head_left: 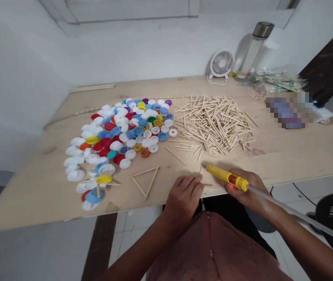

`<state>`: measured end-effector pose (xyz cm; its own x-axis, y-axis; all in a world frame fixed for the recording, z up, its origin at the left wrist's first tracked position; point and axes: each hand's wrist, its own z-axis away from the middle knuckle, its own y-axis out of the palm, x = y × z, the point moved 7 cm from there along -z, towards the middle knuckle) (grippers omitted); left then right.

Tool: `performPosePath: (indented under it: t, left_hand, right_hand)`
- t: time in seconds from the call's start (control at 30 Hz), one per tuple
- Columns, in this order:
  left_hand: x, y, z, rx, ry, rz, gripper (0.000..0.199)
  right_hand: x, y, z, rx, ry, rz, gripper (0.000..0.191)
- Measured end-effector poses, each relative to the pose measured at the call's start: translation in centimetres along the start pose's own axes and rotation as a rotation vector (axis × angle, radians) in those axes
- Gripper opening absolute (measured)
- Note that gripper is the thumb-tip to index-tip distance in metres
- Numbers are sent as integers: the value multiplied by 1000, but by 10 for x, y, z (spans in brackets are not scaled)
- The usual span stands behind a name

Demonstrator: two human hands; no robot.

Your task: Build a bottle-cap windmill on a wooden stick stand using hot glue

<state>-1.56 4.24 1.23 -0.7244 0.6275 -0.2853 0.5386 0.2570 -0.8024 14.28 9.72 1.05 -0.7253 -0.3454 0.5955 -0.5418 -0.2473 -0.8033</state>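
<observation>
L hand (184, 197) rests at the near edge of the tabletop (286, 158), fingers together, clamped on a short stick (201, 170) whose far end pokes out past the tips. R hand (248, 187) has its fingers wrapped round a yellow glue gun (225, 176), nozzle just beside that stick end (touching or not, can't tell). A clear glue stick (298, 217) runs out the gun's rear, along the R forearm. Left of the L hand, three sticks lie as a triangle (152, 182); a loose stick (175, 155) is nr it, slanted. Beyond the hands: big stick pile (216, 125), w/ mixed-colour bottle caps (116, 136) to its left. At the back, R side: small white fan (221, 63), plus a clear bottle w/ metal lid (253, 50), slightly tilted in view.
</observation>
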Motion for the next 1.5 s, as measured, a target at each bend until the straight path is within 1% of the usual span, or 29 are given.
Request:
performPosePath:
  t: [0.2, 0.3, 0.4, 0.57, 0.73, 0.93, 1.1, 1.3, 1.4, 1.5]
  left_hand:
    - [-1, 1, 0, 5, 13, -13, 22]
    - [0, 1, 0, 5, 13, -20, 20]
    - [0, 3, 1, 8, 14, -13, 19]
    - [0, 3, 2, 0, 27, -4, 18]
    - [1, 3, 1, 8, 15, 9, 19]
    - [-1, 2, 1, 11, 16, -7, 21]
    - [0, 2, 1, 6, 17, -6, 20]
    - [1, 3, 1, 10, 10, 0, 22]
    - [0, 3, 1, 13, 10, 8, 22]
    - [0, 2, 1, 6, 12, 3, 20]
  right_hand:
    - [-1, -3, 2, -3, 28, -13, 14]
    - [3, -1, 1, 22, 4, -7, 15]
    - [3, -1, 1, -1, 0, 10, 18]
    - [2, 3, 3, 43, -34, 27, 16]
    - [1, 2, 4, 28, -45, 32, 15]
    - [6, 1, 3, 38, -89, 30, 16]
    - [4, 1, 4, 50, -41, 26, 16]
    - [5, 1, 2, 72, -53, 14, 22]
    - [5, 0, 2, 66, -37, 20, 19]
    - [7, 0, 3, 83, -35, -22, 19]
